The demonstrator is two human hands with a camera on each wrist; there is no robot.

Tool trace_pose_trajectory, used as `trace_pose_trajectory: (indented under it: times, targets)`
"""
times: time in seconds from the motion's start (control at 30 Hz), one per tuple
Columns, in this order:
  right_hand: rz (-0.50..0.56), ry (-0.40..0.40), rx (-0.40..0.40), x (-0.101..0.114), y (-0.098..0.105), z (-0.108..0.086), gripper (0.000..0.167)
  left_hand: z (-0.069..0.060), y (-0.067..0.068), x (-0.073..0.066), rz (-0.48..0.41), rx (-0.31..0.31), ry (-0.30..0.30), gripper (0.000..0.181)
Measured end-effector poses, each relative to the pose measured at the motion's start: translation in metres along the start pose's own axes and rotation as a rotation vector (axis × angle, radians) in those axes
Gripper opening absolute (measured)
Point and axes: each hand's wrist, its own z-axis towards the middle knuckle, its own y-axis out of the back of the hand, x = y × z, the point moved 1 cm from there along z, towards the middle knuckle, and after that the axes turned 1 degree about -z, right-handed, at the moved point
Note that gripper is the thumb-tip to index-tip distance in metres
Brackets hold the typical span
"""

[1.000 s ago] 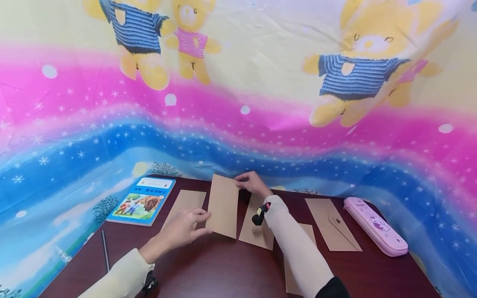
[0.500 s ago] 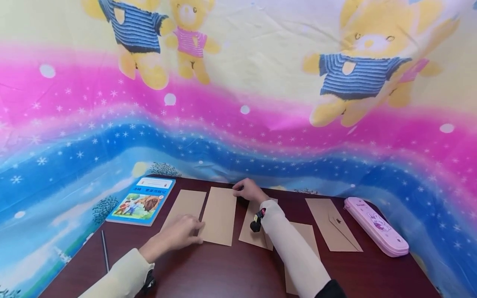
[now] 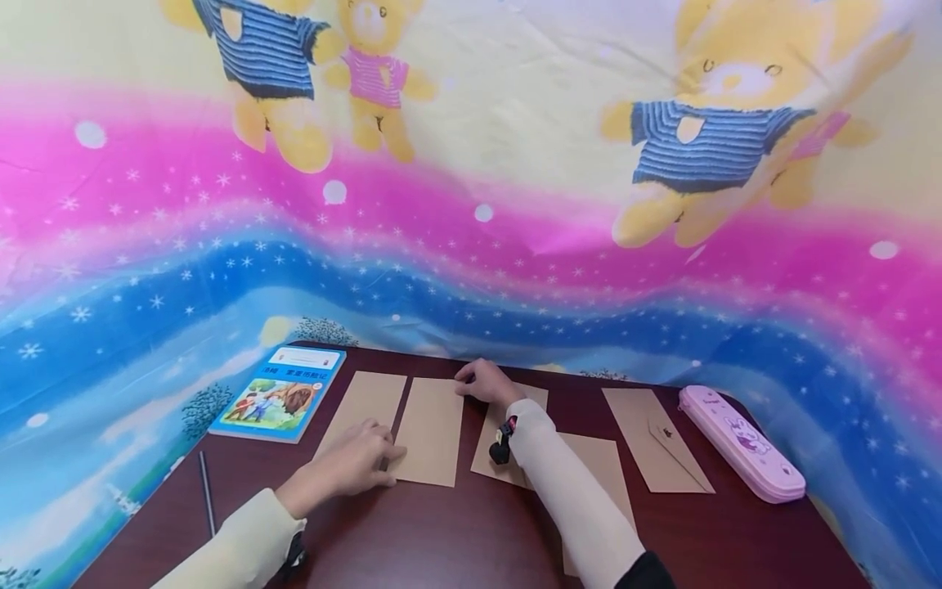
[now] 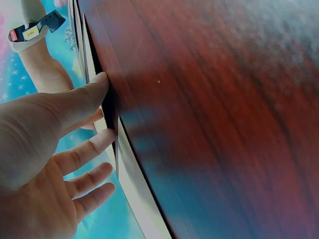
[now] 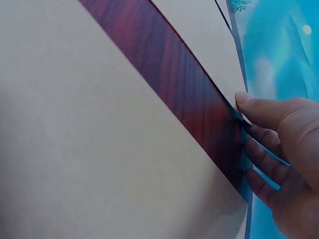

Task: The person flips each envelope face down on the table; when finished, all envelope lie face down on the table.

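One dark counter (image 3: 412, 548) w/ a book (image 3: 280, 397) at L, pink case (image 3: 739, 446) at R, 5 brown envs (image 3: 658, 438) btwn. 2nd env (image 3: 427, 425) from L lies just beside the leftmost env (image 3: 371, 397); fingers of L hand (image 3: 342, 466) pinch its L edge, R hand (image 3: 486, 384) its top R corner. Looks part-way: 2 side by side, 2nd not let go yet; 3 R envs (image 3: 607, 470) lie askew. Pen (image 3: 208, 495) far L.

Dark-red table (image 3: 419, 532) with brown envelopes (image 3: 432, 425), book (image 3: 283, 397), rod (image 3: 207, 495), pink case (image 3: 743, 446)

Bear-print cloth (image 3: 508, 123) (pink, blue); reddish-brown table (image 3: 427, 540)
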Motion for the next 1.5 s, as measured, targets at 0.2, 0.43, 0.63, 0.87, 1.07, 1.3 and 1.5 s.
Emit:
trace_pose_trajectory:
  times: [0.2,0.43,0.63,0.87,1.07,1.3,1.5]
  targets:
    - [-0.036,0.051,-0.002,0.004,-0.002,-0.003,0.023,0.0,-0.001,0.001,-0.011,0.008,0.019,0.029]
    - [-0.028,0.097,-0.017,-0.006,0.014,-0.015,0.032,0.006,0.001,-0.007,-0.047,-0.003,-0.001,0.026]
    - [0.04,-0.015,-0.052,-0.045,0.05,-0.045,0.033,0.024,-0.004,-0.025,-0.106,-0.022,-0.079,0.046]
    - [0.036,-0.135,-0.061,-0.093,0.069,-0.071,0.038,0.049,-0.007,-0.054,-0.13,-0.015,-0.099,0.047]
    - [-0.033,-0.223,-0.052,-0.099,0.078,-0.082,0.049,0.078,-0.016,-0.076,-0.018,0.061,-0.106,0.055]
    - [-0.077,-0.289,-0.003,-0.083,0.08,-0.082,0.045,0.095,-0.025,-0.089,0.1,0.087,-0.111,0.03]
    - [-0.113,-0.334,0.021,-0.079,0.081,-0.077,0.046,0.102,-0.028,-0.089,0.131,0.044,-0.137,0.038]
